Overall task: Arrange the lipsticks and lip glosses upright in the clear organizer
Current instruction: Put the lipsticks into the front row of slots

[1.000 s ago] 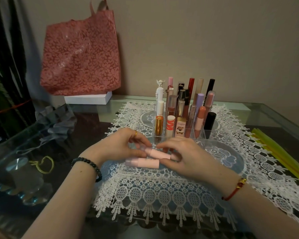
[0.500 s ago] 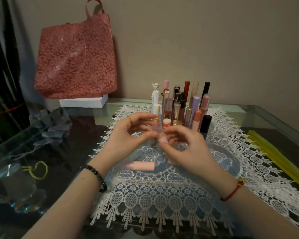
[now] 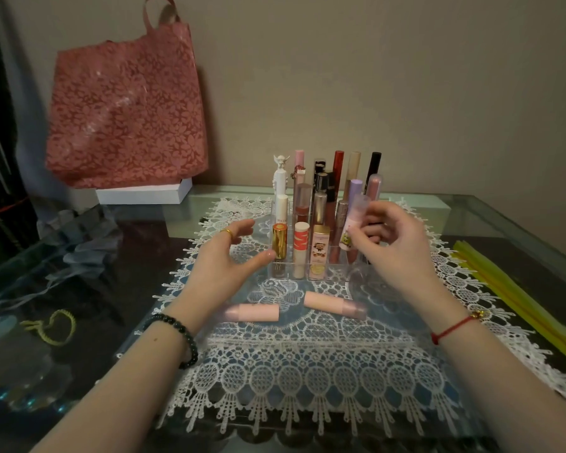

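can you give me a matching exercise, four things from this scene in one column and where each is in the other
Things:
1. gold lipstick
2. two pink tubes
3. pink tote bag
4. pink lip gloss

Places:
A. against the wall, on a white box
B. in the right hand
C. upright in the clear organizer, front left
D. lying on the lace mat

Pairs: 1-C, 2-D, 3-A, 4-B

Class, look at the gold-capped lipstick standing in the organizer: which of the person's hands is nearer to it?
Left. The left hand is open just beside the gold-capped lipstick, thumb tip almost touching it. The right hand is farther off on the organizer's other side, holding a small pink tube.
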Tool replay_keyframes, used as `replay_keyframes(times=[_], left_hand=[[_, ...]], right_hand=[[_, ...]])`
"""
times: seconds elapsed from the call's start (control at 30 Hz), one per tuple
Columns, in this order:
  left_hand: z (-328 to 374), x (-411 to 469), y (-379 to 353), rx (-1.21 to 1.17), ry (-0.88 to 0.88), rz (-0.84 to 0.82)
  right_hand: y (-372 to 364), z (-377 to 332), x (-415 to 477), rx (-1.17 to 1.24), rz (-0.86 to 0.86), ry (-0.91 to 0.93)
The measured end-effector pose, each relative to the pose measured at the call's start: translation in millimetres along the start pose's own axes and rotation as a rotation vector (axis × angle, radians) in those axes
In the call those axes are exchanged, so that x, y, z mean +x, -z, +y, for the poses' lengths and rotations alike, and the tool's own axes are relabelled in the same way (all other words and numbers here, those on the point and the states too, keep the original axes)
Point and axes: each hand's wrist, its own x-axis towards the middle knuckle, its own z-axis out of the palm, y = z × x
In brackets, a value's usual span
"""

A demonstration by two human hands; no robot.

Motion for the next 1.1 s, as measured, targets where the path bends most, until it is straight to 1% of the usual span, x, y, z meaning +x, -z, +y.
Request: replay_keyframes(times=[0.17, 0.33, 0.7, 1.1], left_hand=[[-2.0, -2.2, -4.3, 0.037, 0.054, -0.121], [-2.8, -1.7, -5.6, 0.024, 0.090, -0.177], [-4.7, -0.3, -6.2, 0.046, 0.100, -0.189], [-9.7, 0.3, -6.9, 0.036, 0.096, -0.181]], right_hand=[[-3.4, 8.6, -1.6, -0.038, -0.043, -0.003], [-5.6, 10.9, -4.5, -0.073, -0.104, 0.033], [-6.7, 18.1, -5.7, -0.229, -0.168, 0.110], [-8.8, 27.0, -2.8, -0.281, -0.179, 0.091]])
